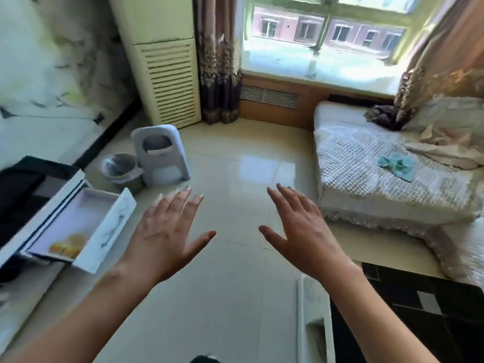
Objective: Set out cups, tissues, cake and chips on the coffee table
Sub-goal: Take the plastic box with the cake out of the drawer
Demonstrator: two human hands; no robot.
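Observation:
My left hand (167, 229) and my right hand (301, 231) are both stretched out over the tiled floor, palms down, fingers spread, holding nothing. To the left, a white drawer (110, 231) of a low cabinet stands pulled out. Inside it lies a yellow-orange packet (68, 246), possibly cake; it is blurred. My left hand is just to the right of the drawer front and apart from it. The dark-topped coffee table (424, 310) with a white edge sits at the lower right, under my right forearm. No cups, tissues or chips show.
A grey plastic stool (161, 153) and a small grey bin (119, 169) stand on the floor beyond the drawer. A tall white air conditioner (167, 74) is in the corner. A sofa (387, 174) with a quilted cover fills the right side, under the window.

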